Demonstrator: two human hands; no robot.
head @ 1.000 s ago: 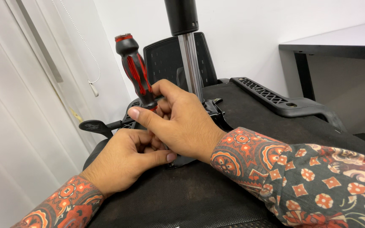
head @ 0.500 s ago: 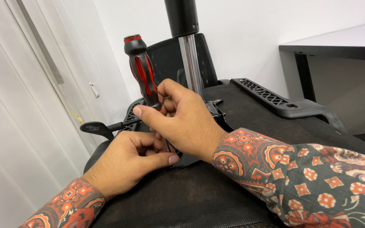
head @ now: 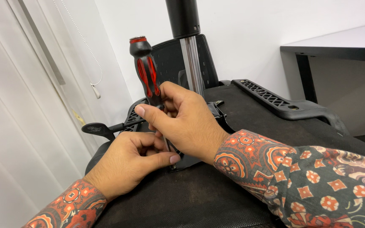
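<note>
Sleeves: patterned fabric in rust, red and dark tones covers both forearms point(head: 317, 185), nearest to the viewer.
Seat underside: dark, upturned office chair base point(head: 216, 198), a broad black padded surface that both forearms rest across.
Left hand: left hand point(head: 127, 162) lies low on the seat underside, fingers curled and thumb pressed out flat toward the black metal bracket point(head: 191, 158); whether it pinches anything is hidden.
Right hand: right hand point(head: 184, 122) sits just above the left, touching it, fingers wrapped closed around the lower handle of the screwdriver.
Screwdriver: red and black plastic-handled screwdriver point(head: 146, 71) stands nearly upright, leaning slightly left, handle top well clear of the fist; its shaft runs down between the two hands and the tip is out of sight.
Lever: black paddle-shaped adjustment lever point(head: 96, 128) sticks out to the left, just beyond the left hand.
Column: shiny metal gas cylinder with black sleeve point(head: 189, 55) rises straight up behind the right hand.
Armrest: black ribbed plastic armrest point(head: 284, 103) lies to the right, farther back.
Worktop: grey worktop point(head: 339, 44) stands at far right against the white wall.
</note>
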